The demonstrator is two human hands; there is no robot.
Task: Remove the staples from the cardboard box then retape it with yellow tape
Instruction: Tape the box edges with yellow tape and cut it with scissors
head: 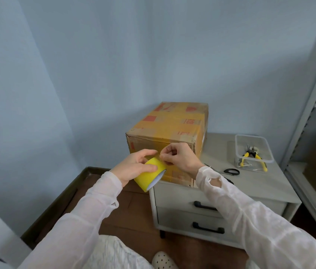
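A cardboard box (pixel 169 127) with yellow tape over its top and red markings stands on a grey two-drawer cabinet (pixel 250 183). In front of the box's near face, my left hand (pixel 134 166) grips a roll of yellow tape (pixel 149 175), fingers over the top and thumb along its side. My right hand (pixel 178 157) has its fingers curled at the roll's upper edge and pinches at the tape there. Whether a tape end is lifted cannot be made out.
On the cabinet top to the right lie black-handled scissors (pixel 229 171) and a clear plastic tub (pixel 253 150) holding yellow-handled pliers (pixel 254 156). A metal shelf unit (pixel 312 117) stands at the far right. Blue walls close the corner behind; wooden floor lies below.
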